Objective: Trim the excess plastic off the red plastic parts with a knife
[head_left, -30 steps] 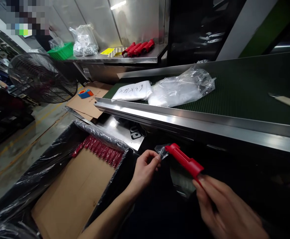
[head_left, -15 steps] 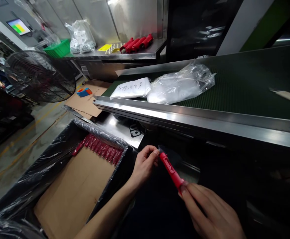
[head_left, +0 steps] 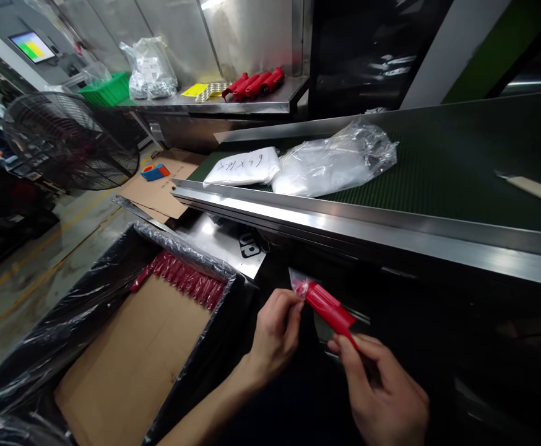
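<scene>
A red plastic part (head_left: 330, 307), long and hollow like a half handle shell, is pinched at its lower end by my right hand (head_left: 382, 381). Its upper end sits in the mouth of a small clear plastic bag (head_left: 297, 280). The thumb and fingers of my left hand (head_left: 277, 325) close on the bag's edge, right beside the part's tip. How far the bag reaches along the part I cannot tell. Below left, a row of several bagged red parts (head_left: 187, 280) lies along the far end of a box (head_left: 140, 365) with a cardboard bottom.
Beyond my hands runs a green conveyor belt (head_left: 442, 179) with a metal rail (head_left: 345, 214). On it lie a white bag pack (head_left: 242, 167), clear bags (head_left: 330, 161) and a cutter-like tool (head_left: 537, 189). Red shells (head_left: 256, 85) rest on the steel shelf; a fan (head_left: 73, 142) stands left.
The red part has turned about its length and its tip has entered the clear bag. My left hand has moved slightly down; my right hand has shifted its grip on the lower end.
</scene>
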`<state>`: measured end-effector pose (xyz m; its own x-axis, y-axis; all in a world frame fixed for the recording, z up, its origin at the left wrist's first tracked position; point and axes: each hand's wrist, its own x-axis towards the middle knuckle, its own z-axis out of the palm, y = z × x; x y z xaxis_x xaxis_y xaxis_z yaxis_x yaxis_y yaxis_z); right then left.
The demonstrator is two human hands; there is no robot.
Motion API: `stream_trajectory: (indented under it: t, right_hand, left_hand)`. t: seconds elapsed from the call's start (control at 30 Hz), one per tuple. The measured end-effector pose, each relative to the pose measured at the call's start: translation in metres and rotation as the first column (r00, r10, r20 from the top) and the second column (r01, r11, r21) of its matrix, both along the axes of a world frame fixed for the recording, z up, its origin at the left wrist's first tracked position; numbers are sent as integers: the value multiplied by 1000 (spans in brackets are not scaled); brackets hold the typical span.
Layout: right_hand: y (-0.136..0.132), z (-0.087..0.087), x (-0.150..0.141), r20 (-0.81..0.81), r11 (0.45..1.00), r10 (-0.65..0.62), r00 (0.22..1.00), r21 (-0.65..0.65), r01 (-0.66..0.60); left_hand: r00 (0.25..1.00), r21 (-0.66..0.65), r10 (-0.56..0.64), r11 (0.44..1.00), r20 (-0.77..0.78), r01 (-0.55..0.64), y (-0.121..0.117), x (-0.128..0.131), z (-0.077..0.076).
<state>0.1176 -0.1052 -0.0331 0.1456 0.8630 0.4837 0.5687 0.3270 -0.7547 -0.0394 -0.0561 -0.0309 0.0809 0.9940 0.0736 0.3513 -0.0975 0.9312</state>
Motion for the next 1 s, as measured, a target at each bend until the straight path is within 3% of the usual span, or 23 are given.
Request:
stream_trajectory:
  t: [0.1,0.2,0.33,0.43,0.53,0.63,0.73,0.83,1.0]
  right_hand:
    - [-3,-2,-17,-205,984,-21,979,-180,-17]
    - [-2,-5,-22,-268,975,-8,963,-218,-53]
    - [1,-10,-8,-138,994,35,990,-101,-49]
    - [5,-9,7,39,981,189,981,32,-190]
    - [11,-4,20,204,929,341,918,77,-362]
    - [16,1,27,478,873,392,786,76,-482]
    - [20,0,29,660,862,352,664,47,-504]
    - [21,-5,27,615,882,368,698,8,-472]
    - [13,-7,21,391,841,492,778,17,-540]
  left_hand:
    - [998,-30,66,997,9,-65,-6,4,-9]
    - [994,-70,110,992,29,-108,-9,4,-15]
    - [991,-119,115,987,72,-106,-14,0,-14]
    - [993,-151,95,985,71,-83,-13,-5,-8]
    - [998,-173,62,983,15,-59,-7,-13,-1]
    - [998,-189,-34,982,-50,24,2,-20,5]
    - [969,-199,-243,953,-52,229,6,-20,11]
    - [912,-168,-409,902,-37,398,4,-21,18]
    - [905,-24,-414,910,-100,414,-5,-35,23]
